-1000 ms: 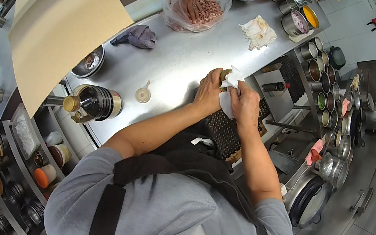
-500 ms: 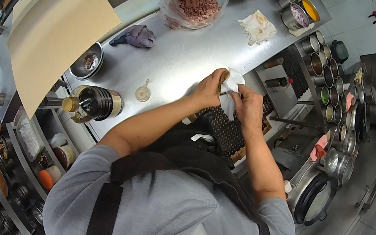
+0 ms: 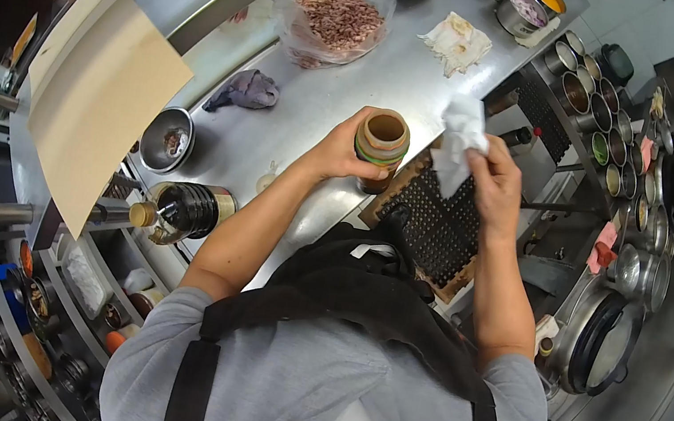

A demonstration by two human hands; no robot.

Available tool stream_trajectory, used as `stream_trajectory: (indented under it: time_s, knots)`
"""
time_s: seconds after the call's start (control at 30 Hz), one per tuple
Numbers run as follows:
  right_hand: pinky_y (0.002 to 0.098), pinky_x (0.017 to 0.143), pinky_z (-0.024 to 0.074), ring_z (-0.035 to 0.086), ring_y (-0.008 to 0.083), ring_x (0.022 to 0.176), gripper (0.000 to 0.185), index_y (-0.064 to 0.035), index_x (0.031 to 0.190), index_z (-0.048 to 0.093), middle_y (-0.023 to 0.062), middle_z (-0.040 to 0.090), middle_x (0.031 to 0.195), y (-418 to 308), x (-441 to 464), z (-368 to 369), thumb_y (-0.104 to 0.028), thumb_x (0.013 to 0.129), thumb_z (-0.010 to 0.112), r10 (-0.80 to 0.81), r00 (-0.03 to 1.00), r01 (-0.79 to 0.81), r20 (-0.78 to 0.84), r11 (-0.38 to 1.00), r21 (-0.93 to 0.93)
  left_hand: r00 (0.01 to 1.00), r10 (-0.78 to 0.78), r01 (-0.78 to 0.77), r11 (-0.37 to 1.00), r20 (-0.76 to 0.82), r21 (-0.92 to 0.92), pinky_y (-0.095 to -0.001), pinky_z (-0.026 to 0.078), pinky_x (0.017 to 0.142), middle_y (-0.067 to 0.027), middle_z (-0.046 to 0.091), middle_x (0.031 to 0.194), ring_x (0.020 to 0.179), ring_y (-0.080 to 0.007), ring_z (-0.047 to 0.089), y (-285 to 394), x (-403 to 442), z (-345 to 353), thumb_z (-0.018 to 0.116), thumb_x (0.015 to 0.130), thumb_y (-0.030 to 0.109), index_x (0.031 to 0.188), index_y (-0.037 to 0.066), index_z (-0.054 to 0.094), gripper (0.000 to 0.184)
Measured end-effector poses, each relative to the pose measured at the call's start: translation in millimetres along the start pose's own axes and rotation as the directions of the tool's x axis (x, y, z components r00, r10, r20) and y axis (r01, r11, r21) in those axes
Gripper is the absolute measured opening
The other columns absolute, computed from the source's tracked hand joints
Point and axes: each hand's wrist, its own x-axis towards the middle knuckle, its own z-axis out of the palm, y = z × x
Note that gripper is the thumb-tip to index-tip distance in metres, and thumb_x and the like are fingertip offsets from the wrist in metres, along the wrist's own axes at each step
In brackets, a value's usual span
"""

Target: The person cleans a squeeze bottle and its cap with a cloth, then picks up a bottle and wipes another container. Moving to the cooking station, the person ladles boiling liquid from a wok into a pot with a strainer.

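My left hand (image 3: 339, 149) is wrapped round an open brown jar (image 3: 383, 136) with coloured bands near its rim, held over the front edge of the steel counter. The jar's mouth faces up. My right hand (image 3: 497, 180) pinches a crumpled white tissue (image 3: 461, 138), which hangs to the right of the jar and apart from it. Left of the jar, a small clear lid-like piece (image 3: 268, 178) lies on the counter, partly behind my left forearm. A dark cloth (image 3: 245, 92) lies further back.
A bag of chopped meat (image 3: 341, 20) and a stained white cloth (image 3: 457, 42) lie at the back of the steel counter (image 3: 323, 82). A large dark bottle (image 3: 185, 213) and metal bowls (image 3: 168, 141) stand left. Metal pots (image 3: 576, 94) line the right.
My right hand has drawn the tissue away from my left hand to the right, and the jar now shows. The other person's hand has left the meat bag.
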Motion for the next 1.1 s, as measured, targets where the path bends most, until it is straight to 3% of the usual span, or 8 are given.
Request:
stream_trajectory:
  time_s: [0.13,0.3,0.5,0.67,0.77,0.83,0.9,1.1]
  knots:
    - [0.0297,0.073,0.0468,0.062,0.0208,0.082,0.019,0.0024,0.102,0.067,0.0121,0.063,0.091,-19.3,0.8,27.1,-0.005,0.086,0.06,-0.069,0.976,0.087,0.205,0.993,-0.079,0.973,0.005,-0.054,0.977,0.233,0.208,-0.0326,0.042,0.097,-0.0074,0.06,0.115,0.108,-0.0172,0.056,33.2,-1.5,5.0,0.084,0.057,0.016,0.126,0.002,0.048,0.079]
    - [0.0327,0.07,0.0472,0.061,0.0242,0.076,0.022,-0.0011,0.103,0.069,0.0124,0.064,0.088,-38.2,-11.3,29.0,-0.003,0.083,0.06,-0.098,0.967,0.169,0.237,0.938,-0.303,0.99,-0.072,0.021,0.926,0.122,0.377,-0.0352,0.047,0.094,-0.0149,0.063,0.113,0.107,-0.0264,0.062,31.9,-8.6,9.9,0.081,0.056,0.014,0.122,0.004,0.05,0.074]
    - [0.0336,0.07,0.0481,0.062,0.0292,0.078,0.02,0.0,0.099,0.069,0.0144,0.063,0.089,-13.9,-6.6,9.3,-0.003,0.082,0.061,0.102,0.972,-0.049,0.211,0.969,-0.243,0.959,0.269,-0.257,0.696,0.089,0.671,-0.0403,0.048,0.089,-0.0164,0.061,0.11,0.104,-0.0355,0.059,25.0,-10.7,16.8,0.077,0.055,0.012,0.119,0.005,0.052,0.07]
    - [0.0378,0.071,0.0498,0.063,0.034,0.08,0.024,-0.0004,0.098,0.069,0.0149,0.062,0.088,-32.7,-8.0,33.4,-0.007,0.077,0.061,-0.179,0.913,0.298,0.366,0.906,-0.301,0.977,0.051,-0.192,0.643,0.209,0.742,-0.0434,0.047,0.087,-0.017,0.06,0.104,0.101,-0.0377,0.057,34.0,-7.6,19.1,0.075,0.057,0.013,0.111,0.003,0.054,0.059]
    - [0.0371,0.07,0.0496,0.062,0.0337,0.077,0.024,-0.0005,0.098,0.07,0.0153,0.062,0.087,-24.3,1.4,34.3,-0.008,0.077,0.06,-0.069,0.914,0.192,0.399,0.942,-0.277,0.972,0.04,-0.203,0.638,0.231,0.743,-0.0435,0.047,0.088,-0.018,0.061,0.106,0.102,-0.0376,0.058,27.6,-6.8,17.2,0.075,0.056,0.013,0.109,0.002,0.055,0.057]
    - [0.0338,0.064,0.0488,0.064,0.0249,0.068,0.022,0.0013,0.096,0.07,0.0128,0.064,0.078,-12.6,2.5,32.5,-0.01,0.08,0.061,-0.053,0.937,0.155,0.346,0.95,-0.273,0.977,0.183,-0.206,0.713,0.105,0.67,-0.042,0.047,0.09,-0.0196,0.061,0.105,0.103,-0.0379,0.058,29.2,-9.9,19.7,0.077,0.055,0.013,0.112,0.003,0.055,0.063]
    - [0.0296,0.058,0.0463,0.06,0.0138,0.062,0.019,0.0026,0.095,0.07,0.0095,0.065,0.071,1.1,-2.2,35.2,-0.011,0.084,0.061,0.264,0.94,-0.229,0.218,0.958,-0.172,0.995,0.099,-0.068,0.783,-0.016,0.619,-0.0394,0.049,0.09,-0.0188,0.062,0.109,0.105,-0.0343,0.061,27.6,-11.9,19.3,0.078,0.057,0.013,0.118,0.004,0.052,0.067]
    - [0.0287,0.069,0.0467,0.059,0.0134,0.075,0.02,0.0037,0.103,0.067,0.0101,0.065,0.083,13.6,-27.7,79.5,-0.001,0.085,0.06,0.063,0.982,-0.038,0.179,0.99,-0.138,0.853,0.317,0.012,0.784,-0.416,0.621,-0.038,0.052,0.086,-0.0159,0.064,0.107,0.1,-0.0305,0.065,-24.7,-5.2,19.5,0.085,0.066,0.02,0.124,0.003,0.044,0.072]
